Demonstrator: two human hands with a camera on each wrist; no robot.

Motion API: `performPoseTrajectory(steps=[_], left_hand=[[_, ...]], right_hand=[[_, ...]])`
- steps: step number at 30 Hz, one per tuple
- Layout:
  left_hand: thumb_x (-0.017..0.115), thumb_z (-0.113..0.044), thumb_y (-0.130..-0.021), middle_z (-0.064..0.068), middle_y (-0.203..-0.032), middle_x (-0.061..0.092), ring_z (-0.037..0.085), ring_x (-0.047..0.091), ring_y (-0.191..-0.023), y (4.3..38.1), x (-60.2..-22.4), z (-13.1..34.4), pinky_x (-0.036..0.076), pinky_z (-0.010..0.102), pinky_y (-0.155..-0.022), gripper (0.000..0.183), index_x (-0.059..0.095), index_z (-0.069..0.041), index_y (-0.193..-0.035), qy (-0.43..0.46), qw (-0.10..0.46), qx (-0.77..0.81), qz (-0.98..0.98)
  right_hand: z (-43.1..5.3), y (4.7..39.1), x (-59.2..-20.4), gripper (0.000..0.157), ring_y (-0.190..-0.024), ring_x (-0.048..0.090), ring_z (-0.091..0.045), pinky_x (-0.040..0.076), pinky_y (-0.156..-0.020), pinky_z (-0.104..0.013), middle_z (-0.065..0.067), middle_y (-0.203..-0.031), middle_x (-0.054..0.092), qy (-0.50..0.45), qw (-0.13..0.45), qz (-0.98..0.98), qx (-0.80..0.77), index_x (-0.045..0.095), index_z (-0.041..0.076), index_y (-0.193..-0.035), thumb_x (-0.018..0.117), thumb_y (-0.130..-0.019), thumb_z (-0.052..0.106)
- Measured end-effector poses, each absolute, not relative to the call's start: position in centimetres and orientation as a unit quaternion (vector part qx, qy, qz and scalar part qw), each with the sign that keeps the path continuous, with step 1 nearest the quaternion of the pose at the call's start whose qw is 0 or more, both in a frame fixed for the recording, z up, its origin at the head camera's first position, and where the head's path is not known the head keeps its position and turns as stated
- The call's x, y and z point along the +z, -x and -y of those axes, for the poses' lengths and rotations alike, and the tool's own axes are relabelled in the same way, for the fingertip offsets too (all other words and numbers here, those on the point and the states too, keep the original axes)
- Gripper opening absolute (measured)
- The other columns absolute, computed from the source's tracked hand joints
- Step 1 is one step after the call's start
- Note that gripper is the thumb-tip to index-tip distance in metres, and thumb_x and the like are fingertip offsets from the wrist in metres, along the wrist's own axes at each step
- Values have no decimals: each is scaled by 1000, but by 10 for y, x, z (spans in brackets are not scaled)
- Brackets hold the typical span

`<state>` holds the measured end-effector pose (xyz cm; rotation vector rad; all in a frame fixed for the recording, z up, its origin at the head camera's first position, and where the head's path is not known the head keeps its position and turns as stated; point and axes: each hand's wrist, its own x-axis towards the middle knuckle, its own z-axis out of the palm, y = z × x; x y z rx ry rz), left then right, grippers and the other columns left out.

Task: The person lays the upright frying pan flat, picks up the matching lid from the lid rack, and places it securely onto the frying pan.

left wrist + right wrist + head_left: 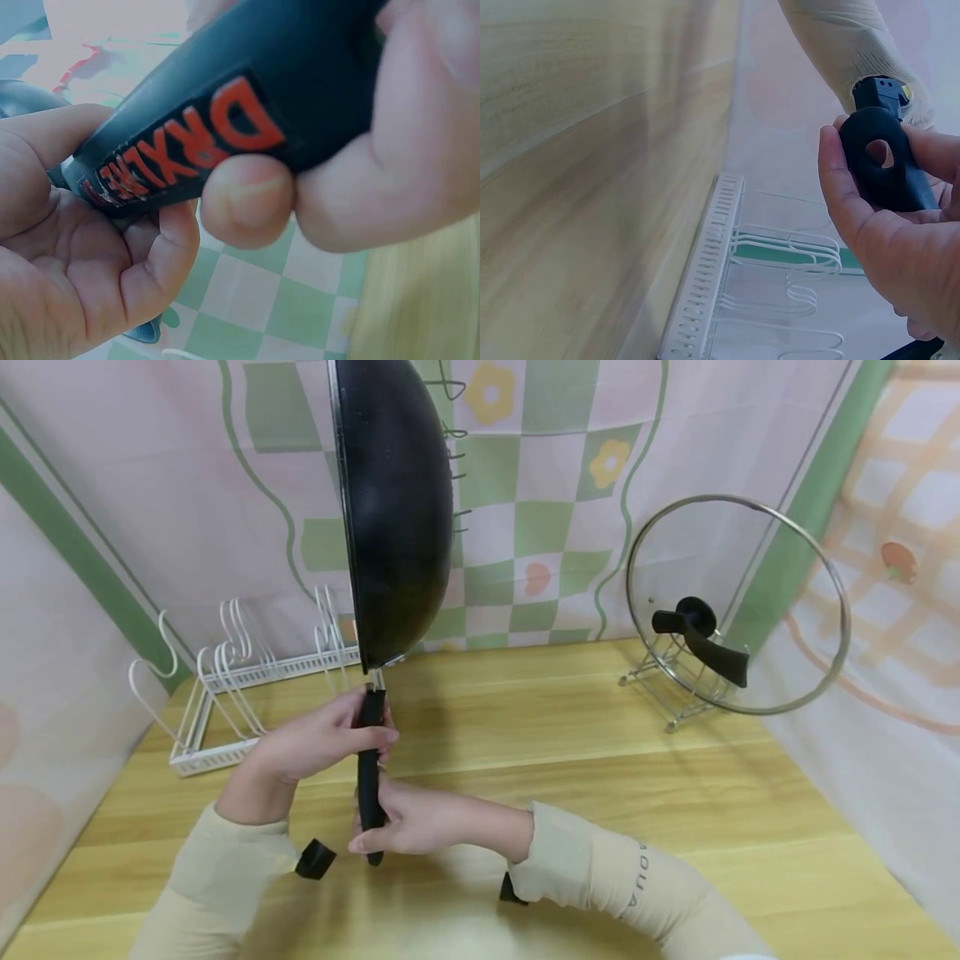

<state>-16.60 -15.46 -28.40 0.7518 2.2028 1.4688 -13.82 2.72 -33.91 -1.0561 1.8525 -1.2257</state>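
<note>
A black wok is held up on edge, its rounded underside facing right and its handle pointing down. My left hand grips the upper part of the black handle, just below the wok's rim. Lower down, my right hand holds the same handle near its end. Red lettering runs along the handle in the left wrist view. From the right wrist, the handle's end with its hanging hole shows between thumb and fingers. The wok's inside is hidden.
A white wire rack with upright loops stands at the back left of the wooden table, partly behind the left arm. At the right, a glass lid with a black knob leans upright in a small wire stand. Patterned curtains enclose the table.
</note>
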Motion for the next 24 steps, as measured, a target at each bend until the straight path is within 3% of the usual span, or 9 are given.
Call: performPoseTrajectory(steps=[11, 18, 24], left_hand=[[60, -4, -100, 12, -85, 62, 24, 61, -79, 168, -283, 148, 53, 31, -74, 18, 47, 7, -108, -273, 189, 524, -785], [60, -3, -100, 13, -89, 61, 23, 61, -83, 170, -283, 146, 53, 31, -77, 21, 45, 8, -111, -285, 201, 538, -767], [64, 1, -97, 16, -98, 59, 23, 61, -89, 172, -285, 146, 53, 31, -82, 30, 40, 9, -115, -296, 231, 578, -725]], right_hand=[[-35, 138, -337, 37, -88, 59, -3, 48, -84, -20, 1, -90, 65, 405, 334, -707, -474, 37, -1, -129, 61, -101, 1], [-40, 139, -336, 37, -92, 58, -4, 48, -86, -21, -1, -99, 61, 386, 334, -717, -475, 39, -1, -128, 64, -100, 2], [-46, 140, -335, 29, -83, 57, -4, 49, -81, -20, 0, -94, 61, 393, 340, -706, -481, 45, -4, -118, 66, -97, -2]])
